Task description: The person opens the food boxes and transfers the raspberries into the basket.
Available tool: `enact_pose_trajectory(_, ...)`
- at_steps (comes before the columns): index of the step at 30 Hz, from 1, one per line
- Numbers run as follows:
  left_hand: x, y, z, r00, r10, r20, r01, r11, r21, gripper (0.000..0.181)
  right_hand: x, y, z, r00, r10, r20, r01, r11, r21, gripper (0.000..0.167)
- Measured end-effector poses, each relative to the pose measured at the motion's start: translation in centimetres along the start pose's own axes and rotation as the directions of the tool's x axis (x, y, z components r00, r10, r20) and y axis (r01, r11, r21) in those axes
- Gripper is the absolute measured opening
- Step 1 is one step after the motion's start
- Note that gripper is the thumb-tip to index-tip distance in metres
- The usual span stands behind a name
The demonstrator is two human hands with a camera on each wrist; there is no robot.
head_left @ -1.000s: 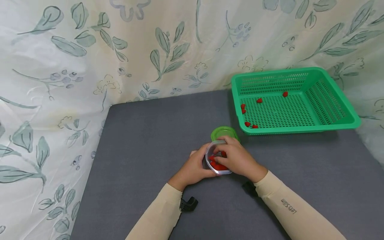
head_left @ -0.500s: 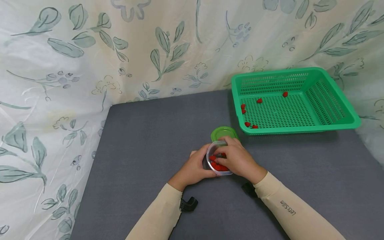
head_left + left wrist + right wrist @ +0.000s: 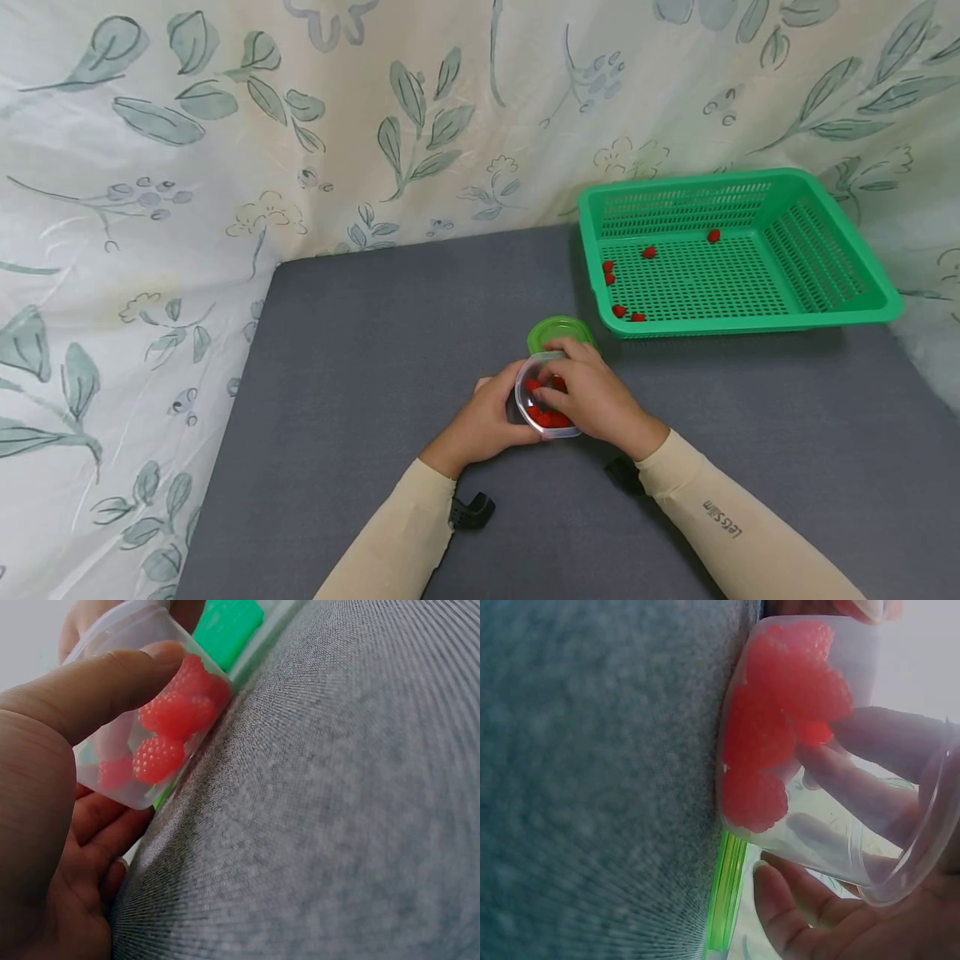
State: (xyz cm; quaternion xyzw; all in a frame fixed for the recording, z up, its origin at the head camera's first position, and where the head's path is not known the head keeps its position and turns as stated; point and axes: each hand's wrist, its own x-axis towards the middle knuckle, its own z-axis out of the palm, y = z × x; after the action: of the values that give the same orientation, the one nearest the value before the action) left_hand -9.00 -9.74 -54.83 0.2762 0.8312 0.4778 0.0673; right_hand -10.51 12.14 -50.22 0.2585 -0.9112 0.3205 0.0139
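A clear plastic tub (image 3: 553,432) with several red raspberries (image 3: 159,759) inside stands on the grey cloth. My left hand (image 3: 489,421) grips it from the left, thumb along the near wall and fingers round the far side. Over the open rim, my right hand (image 3: 596,396) has its thumb and a finger inside the tub. In the right wrist view these two close on a raspberry (image 3: 815,733), while other raspberries (image 3: 759,727) lie along the bottom. A green lid (image 3: 558,329) rests just behind the tub, partly covered by the right hand.
At the back right stands a green perforated basket (image 3: 757,318) with several loose raspberries (image 3: 648,252) on its floor. A leaf-patterned curtain (image 3: 337,150) hangs behind the grey table (image 3: 375,350) and along its left side.
The right thumb and finger shift slightly inside the tub, and a raspberry at their tips moves a little toward the back. The left hand and the tub stay almost still.
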Motion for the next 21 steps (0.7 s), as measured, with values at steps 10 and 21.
enact_pose_trajectory(10, -0.04, 0.22, -0.03, 1.0, 0.01, 0.003, -0.01, 1.0, -0.011, 0.095, 0.12, 0.36, 0.13, 0.99, -0.1, -0.104, 0.102, 0.995, 0.016, 0.009)
enact_pose_trajectory(21, -0.02, 0.17, 0.01, 1.0, 0.026, -0.007, -0.027, 1.0, -0.01, 0.094, 0.22, 0.42, -0.09, 0.945, -0.206, -0.254, 0.234, 0.968, 0.088, 0.015)
